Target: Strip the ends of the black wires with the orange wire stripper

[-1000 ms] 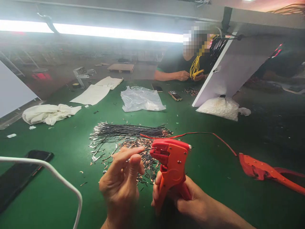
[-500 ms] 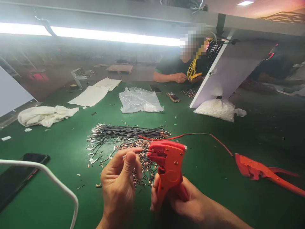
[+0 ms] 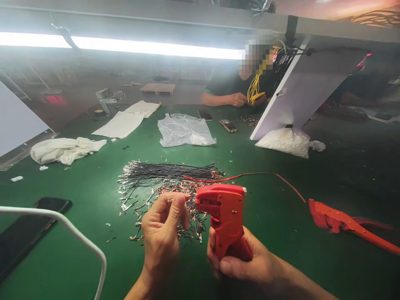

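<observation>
Head view: two hands, a red tool and one thin wire

Head view shows only one camera. The left hand (image 3: 162, 233) pinches a thin wire piece (image 3: 178, 199) between thumb and finger; the piece is tiny and hard to see. The right hand (image 3: 246, 262) is squeezed around the handles of a red plastic wire stripper (image 3: 225, 214), hiding them. Behind lies a pile of black wires (image 3: 168, 173) with shiny ends on the green table (image 3: 78, 191). A second red tool (image 3: 343, 223) is cut off at the right edge.
</observation>
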Action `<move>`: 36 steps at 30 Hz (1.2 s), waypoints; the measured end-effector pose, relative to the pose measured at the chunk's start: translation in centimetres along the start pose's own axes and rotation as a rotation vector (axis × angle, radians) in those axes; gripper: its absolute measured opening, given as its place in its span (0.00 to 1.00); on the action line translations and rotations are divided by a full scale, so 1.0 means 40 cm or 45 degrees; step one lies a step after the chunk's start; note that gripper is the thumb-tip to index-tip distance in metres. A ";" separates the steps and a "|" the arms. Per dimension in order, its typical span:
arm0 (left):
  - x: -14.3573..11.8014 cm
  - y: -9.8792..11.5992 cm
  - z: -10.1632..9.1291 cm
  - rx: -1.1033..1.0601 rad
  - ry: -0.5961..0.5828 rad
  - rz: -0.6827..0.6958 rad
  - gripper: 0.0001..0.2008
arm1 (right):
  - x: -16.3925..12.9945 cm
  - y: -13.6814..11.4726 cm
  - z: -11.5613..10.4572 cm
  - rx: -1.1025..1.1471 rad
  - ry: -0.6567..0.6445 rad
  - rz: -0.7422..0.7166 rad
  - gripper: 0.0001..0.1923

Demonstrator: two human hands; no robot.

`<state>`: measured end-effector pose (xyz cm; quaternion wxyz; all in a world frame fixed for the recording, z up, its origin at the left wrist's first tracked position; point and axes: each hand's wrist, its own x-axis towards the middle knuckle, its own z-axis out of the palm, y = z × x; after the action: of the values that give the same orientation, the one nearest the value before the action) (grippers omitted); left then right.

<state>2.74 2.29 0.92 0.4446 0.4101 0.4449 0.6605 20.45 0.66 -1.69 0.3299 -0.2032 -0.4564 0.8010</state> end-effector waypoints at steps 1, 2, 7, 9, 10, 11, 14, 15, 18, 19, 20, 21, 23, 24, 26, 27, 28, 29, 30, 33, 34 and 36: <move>-0.002 0.000 0.000 0.003 -0.003 0.007 0.11 | -0.001 0.001 -0.002 -0.013 0.010 -0.008 0.15; -0.003 0.000 0.001 0.007 -0.002 0.017 0.11 | -0.002 0.001 -0.004 -0.031 0.016 -0.016 0.15; -0.002 0.008 0.000 0.090 0.037 0.071 0.11 | 0.000 -0.002 -0.007 -0.119 -0.038 -0.024 0.15; 0.000 0.010 0.000 0.123 0.038 0.092 0.11 | 0.001 0.000 -0.004 -0.112 -0.038 0.001 0.17; 0.000 0.010 0.001 0.139 0.037 0.102 0.11 | 0.001 0.002 -0.003 -0.090 -0.013 0.017 0.18; 0.000 0.009 0.002 0.161 0.033 0.101 0.11 | 0.001 0.005 -0.002 -0.061 0.025 0.029 0.19; -0.002 0.006 0.004 0.225 0.013 0.077 0.11 | -0.004 0.014 -0.003 0.026 0.163 0.064 0.20; -0.003 0.006 0.005 0.243 0.009 0.068 0.11 | -0.006 0.016 -0.005 0.043 0.190 0.069 0.20; -0.004 0.008 0.005 0.312 -0.007 0.069 0.12 | -0.007 0.014 -0.011 0.072 0.191 0.063 0.19; -0.004 0.010 0.005 0.348 -0.019 0.072 0.12 | -0.006 0.010 -0.012 0.088 0.185 0.049 0.18; -0.003 0.012 0.005 0.382 -0.030 0.078 0.12 | -0.003 0.004 -0.013 0.106 0.180 0.033 0.17; -0.002 0.014 0.005 0.408 -0.029 0.086 0.12 | 0.000 -0.002 -0.014 0.129 0.166 0.021 0.16; 0.001 0.016 0.005 0.432 0.001 0.114 0.11 | 0.005 -0.016 -0.014 0.168 0.121 0.000 0.17; 0.003 0.016 0.005 0.431 0.025 0.136 0.10 | 0.007 -0.022 -0.014 0.183 0.096 -0.007 0.18; 0.004 0.013 0.004 0.439 0.080 0.199 0.08 | 0.008 -0.031 -0.014 0.213 0.050 -0.017 0.20; 0.004 0.011 0.002 0.459 0.105 0.230 0.07 | 0.007 -0.034 -0.015 0.229 0.043 -0.021 0.20; 0.004 0.007 0.000 0.486 0.129 0.261 0.06 | 0.006 -0.036 -0.015 0.245 0.043 -0.025 0.20; 0.002 0.003 -0.002 0.514 0.149 0.282 0.06 | 0.005 -0.036 -0.015 0.259 0.042 -0.029 0.19; 0.000 -0.001 -0.004 0.537 0.160 0.295 0.06 | 0.004 -0.036 -0.016 0.266 0.039 -0.031 0.19; -0.008 -0.008 -0.006 0.556 0.161 0.302 0.06 | 0.002 -0.032 -0.015 0.257 0.034 -0.019 0.20; -0.010 -0.008 -0.006 0.552 0.161 0.306 0.06 | 0.001 -0.030 -0.014 0.247 0.037 -0.005 0.20; -0.013 -0.004 -0.003 0.520 0.163 0.328 0.05 | 0.001 -0.027 -0.012 0.234 0.044 0.016 0.21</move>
<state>2.80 1.81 0.65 0.2356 0.5020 0.5405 0.6327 21.10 1.39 -0.99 0.3501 -0.1887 -0.3738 0.8379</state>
